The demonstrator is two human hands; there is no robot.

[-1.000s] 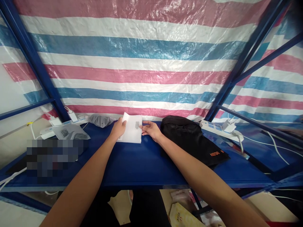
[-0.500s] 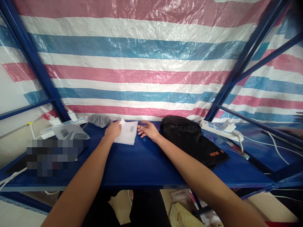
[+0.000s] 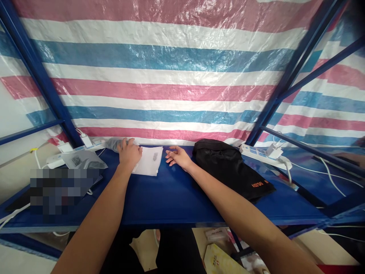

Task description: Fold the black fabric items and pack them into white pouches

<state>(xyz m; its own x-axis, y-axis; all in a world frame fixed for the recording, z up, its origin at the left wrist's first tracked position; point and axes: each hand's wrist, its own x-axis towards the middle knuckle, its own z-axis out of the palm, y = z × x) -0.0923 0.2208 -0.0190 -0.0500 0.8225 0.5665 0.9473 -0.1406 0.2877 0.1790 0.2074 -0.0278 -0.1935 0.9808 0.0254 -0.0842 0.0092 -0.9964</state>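
A flat white folded packet (image 3: pixel 148 160) with a small block of printed text lies on the blue tabletop (image 3: pixel 168 201). My left hand (image 3: pixel 129 154) is over its left edge, fingers apart, with the fingertips in front of a crumpled grey plastic bag (image 3: pixel 111 143). Whether the packet is paper or plastic, I cannot tell. Just right of the packet, my right hand (image 3: pixel 177 156) rests with loosely bent fingers apart, holding nothing. A folded black cloth item (image 3: pixel 225 167) with orange lettering is beside my right forearm.
White power strips stand at the right (image 3: pixel 258 152) and at the left (image 3: pixel 55 160), with plugs and cables. Another grey plastic bag (image 3: pixel 85 160) lies at the left beside a blurred-out patch. Blue metal posts and a striped plastic sheet (image 3: pixel 171 91) enclose the back.
My left hand has let go of the packet's edge and shifted left, its fingers spreading. The packet has moved slightly left and lies flatter. The right hand has stayed in place.
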